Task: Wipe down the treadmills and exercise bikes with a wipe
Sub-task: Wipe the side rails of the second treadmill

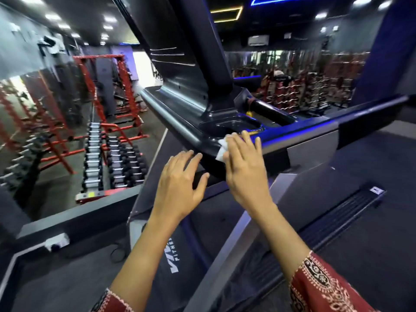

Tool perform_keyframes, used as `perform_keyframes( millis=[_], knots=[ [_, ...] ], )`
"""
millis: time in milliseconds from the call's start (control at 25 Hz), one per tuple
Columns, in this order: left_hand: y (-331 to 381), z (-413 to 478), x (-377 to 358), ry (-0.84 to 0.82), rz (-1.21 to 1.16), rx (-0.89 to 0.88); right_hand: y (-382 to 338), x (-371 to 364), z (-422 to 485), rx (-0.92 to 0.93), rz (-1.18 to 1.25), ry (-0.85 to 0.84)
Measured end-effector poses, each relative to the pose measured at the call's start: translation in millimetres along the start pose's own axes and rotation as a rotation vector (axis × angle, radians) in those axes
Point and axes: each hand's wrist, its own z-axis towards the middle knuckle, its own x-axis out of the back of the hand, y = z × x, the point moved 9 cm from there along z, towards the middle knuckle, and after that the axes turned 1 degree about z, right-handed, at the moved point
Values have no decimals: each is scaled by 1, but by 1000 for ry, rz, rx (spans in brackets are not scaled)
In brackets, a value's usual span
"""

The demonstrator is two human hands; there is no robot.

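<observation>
A dark treadmill console rises in front of me, with a cup-holder tray at its lower edge and a side handrail running right. My right hand lies flat with straight fingers on a white wipe, pressing it against the console's front rim beside the tray. My left hand hovers just left of it, fingers spread and relaxed, fingertips near the rim's underside, holding nothing. The treadmill belt shows below right.
A red dumbbell rack with several dumbbells stands to the left, beyond a low ledge. A wall socket sits on that ledge. Mirrors and more red racks fill the far right. A black handle juts behind the tray.
</observation>
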Motion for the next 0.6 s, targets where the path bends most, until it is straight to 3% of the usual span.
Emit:
perform_keyframes(
  millis=[160,320,400,520,600],
  knots=[
    [-9,6,-8,34,-81,42,-31,-18,5,216,-88,-63],
    [5,12,-13,75,-163,-34,48,19,3,-138,-154,24],
    [11,13,-22,41,-177,-64,50,18,9,-189,-117,13],
    [9,13,-26,30,-187,-55,-5,-6,10,70,-40,-78],
    [10,13,-24,41,-177,-56,0,-4,6,134,-21,-107]
  ],
)
